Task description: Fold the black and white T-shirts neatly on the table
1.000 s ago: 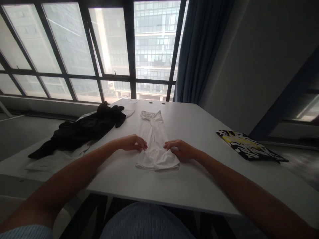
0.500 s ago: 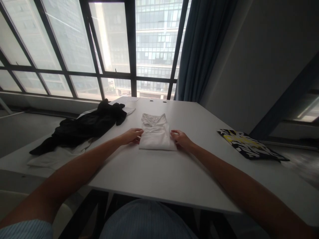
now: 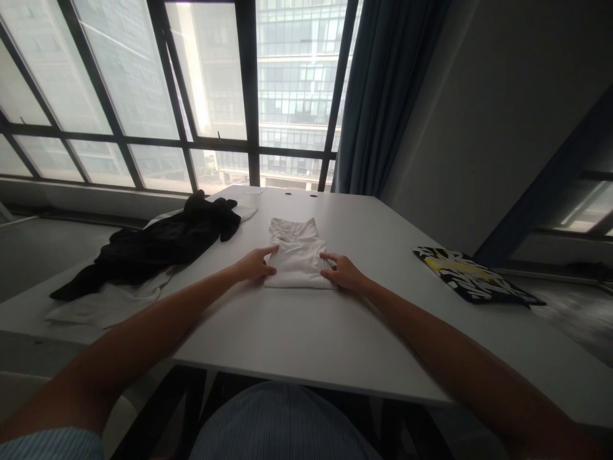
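Note:
A white garment (image 3: 297, 254), folded into a small rectangle, lies on the white table (image 3: 297, 332) in front of me. My left hand (image 3: 255, 264) is at its left edge, thumb on top and fingers curled at the near corner. My right hand (image 3: 341, 272) is at the right edge, thumb and fingertips closed on the cloth. Both hands grip the folded stack from the sides.
A black garment (image 3: 158, 246) lies crumpled over a white cloth (image 3: 108, 300) at the table's left. A black, white and yellow patterned folded item (image 3: 472, 275) lies at the right. Windows and a blue curtain (image 3: 383, 96) stand behind the table.
The long white garment's near end was folded away from me over itself into a short rectangle. My hands then slid to its sides and closed on the edges.

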### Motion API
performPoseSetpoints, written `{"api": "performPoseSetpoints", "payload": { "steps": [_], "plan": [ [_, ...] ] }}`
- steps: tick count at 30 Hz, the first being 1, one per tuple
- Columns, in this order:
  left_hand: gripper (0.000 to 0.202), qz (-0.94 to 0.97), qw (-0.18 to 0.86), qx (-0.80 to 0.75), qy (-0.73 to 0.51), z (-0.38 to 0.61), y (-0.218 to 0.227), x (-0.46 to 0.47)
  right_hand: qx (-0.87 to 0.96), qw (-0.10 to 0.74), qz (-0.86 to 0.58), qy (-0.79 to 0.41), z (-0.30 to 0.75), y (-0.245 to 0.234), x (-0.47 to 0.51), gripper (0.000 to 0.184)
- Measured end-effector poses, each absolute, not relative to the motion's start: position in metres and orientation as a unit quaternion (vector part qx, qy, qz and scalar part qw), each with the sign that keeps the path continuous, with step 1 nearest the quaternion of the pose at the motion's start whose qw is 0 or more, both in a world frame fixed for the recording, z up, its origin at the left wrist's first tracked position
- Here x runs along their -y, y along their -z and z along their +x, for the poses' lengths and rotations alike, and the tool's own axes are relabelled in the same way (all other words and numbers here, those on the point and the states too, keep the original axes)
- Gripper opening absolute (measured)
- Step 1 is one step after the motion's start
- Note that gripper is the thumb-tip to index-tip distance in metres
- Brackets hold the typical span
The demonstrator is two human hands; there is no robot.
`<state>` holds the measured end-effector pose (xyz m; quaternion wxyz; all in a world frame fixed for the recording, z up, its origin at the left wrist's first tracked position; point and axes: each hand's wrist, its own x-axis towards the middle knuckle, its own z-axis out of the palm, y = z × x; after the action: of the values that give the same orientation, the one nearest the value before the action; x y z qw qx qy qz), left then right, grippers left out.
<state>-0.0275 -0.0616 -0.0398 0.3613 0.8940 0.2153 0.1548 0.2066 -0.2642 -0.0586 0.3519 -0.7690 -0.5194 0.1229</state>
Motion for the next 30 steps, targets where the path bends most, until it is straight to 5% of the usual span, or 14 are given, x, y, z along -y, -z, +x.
{"api": "performPoseSetpoints", "payload": {
  "steps": [5, 13, 22, 30],
  "plan": [
    [0.092, 0.926, 0.275, -0.213, -0.145, -0.032, 0.036, 0.057, 0.557, 0.342, -0.752, -0.083, 0.201, 0.057, 0.267, 0.067],
    [0.041, 0.9, 0.308, -0.237, -0.2, -0.017, 0.049, 0.029, 0.523, 0.305, -0.789, -0.104, 0.222, 0.047, 0.253, 0.054],
    [0.027, 0.874, 0.303, -0.314, -0.213, 0.028, 0.038, 0.011, 0.445, 0.397, -0.778, -0.198, 0.257, 0.031, 0.205, 0.035],
    [0.021, 0.854, 0.31, -0.334, -0.25, 0.027, 0.056, 0.016, 0.462, 0.405, -0.78, -0.12, 0.248, 0.043, 0.204, 0.019]
  ]
}}
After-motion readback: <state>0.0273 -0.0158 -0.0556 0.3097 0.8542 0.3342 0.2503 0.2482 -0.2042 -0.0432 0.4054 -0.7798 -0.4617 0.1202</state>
